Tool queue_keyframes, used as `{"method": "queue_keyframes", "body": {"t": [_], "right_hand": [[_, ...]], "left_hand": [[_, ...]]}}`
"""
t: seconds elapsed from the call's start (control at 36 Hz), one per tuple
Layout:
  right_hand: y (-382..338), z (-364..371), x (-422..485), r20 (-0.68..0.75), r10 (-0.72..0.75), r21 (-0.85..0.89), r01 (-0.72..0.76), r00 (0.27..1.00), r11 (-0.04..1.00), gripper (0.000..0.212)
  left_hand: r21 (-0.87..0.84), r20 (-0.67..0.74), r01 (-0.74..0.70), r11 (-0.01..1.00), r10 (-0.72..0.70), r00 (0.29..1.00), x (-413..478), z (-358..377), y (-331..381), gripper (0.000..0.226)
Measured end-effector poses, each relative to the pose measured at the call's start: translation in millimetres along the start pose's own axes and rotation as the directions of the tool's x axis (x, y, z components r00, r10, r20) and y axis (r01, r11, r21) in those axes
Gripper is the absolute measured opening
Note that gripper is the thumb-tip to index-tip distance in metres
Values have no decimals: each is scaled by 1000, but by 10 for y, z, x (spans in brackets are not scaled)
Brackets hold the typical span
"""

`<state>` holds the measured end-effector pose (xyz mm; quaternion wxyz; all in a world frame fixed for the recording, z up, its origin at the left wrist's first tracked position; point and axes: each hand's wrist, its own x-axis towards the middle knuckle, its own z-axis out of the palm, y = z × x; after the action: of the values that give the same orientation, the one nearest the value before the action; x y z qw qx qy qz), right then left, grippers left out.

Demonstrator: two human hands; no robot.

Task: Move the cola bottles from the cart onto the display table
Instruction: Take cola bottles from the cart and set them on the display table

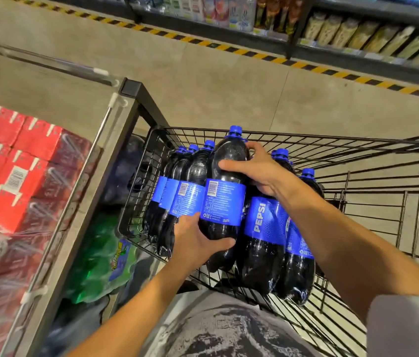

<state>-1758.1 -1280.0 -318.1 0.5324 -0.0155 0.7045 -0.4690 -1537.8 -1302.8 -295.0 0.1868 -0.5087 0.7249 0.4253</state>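
Note:
Several large dark cola bottles with blue caps and blue labels stand packed in a black wire cart (357,140). One cola bottle (225,199) is raised a little above the others, near the cart's middle. My left hand (198,240) grips its lower body from the left. My right hand (257,171) grips its shoulder from the right, fingers curled round it. More cola bottles (265,233) stand right of it and others (177,199) lean to its left. The display table (56,104), grey with a clear rim, lies to the left of the cart.
Red shrink-wrapped cartons (10,176) cover the table's near left part. Green bottle packs (100,258) sit on a lower level beside the cart. A store shelf with goods (332,29) runs along the far side behind yellow-black floor tape (254,54).

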Motion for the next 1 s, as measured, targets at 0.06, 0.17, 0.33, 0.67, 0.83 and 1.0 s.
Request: {"method": "queue_keyframes", "body": {"t": [0.06, 0.17, 0.33, 0.67, 0.83, 1.0], "right_hand": [[-3, 4, -17, 17, 7, 9, -8, 1000, 1000, 123], [-1, 15, -15, 22, -2, 35, 2, 1000, 999, 120], [-157, 85, -229, 31, -60, -28, 61, 998, 998, 65], [-750, 555, -818, 97, -295, -89, 303, 951, 949, 45], [-1080, 1074, -1291, 232, -405, -126, 440, 885, 889, 27], [-1195, 1704, -1920, 394, -506, -149, 597, 767, 788, 39]], "left_hand": [[-7, -4, 1, 1000, -1, 1000, -2, 2, -13, 92], [-57, -21, 25, 998, -26, 999, -40, 11, -52, 106], [-211, -96, -19, 977, -2, 995, -229, 0, -41, 91], [-327, -358, -216, 920, 91, 929, -614, -375, -146, 66], [-327, -536, -319, 890, 103, 838, -905, -621, -396, 84], [-353, -675, -364, 862, 34, 737, -1430, -826, -742, 77]]}}
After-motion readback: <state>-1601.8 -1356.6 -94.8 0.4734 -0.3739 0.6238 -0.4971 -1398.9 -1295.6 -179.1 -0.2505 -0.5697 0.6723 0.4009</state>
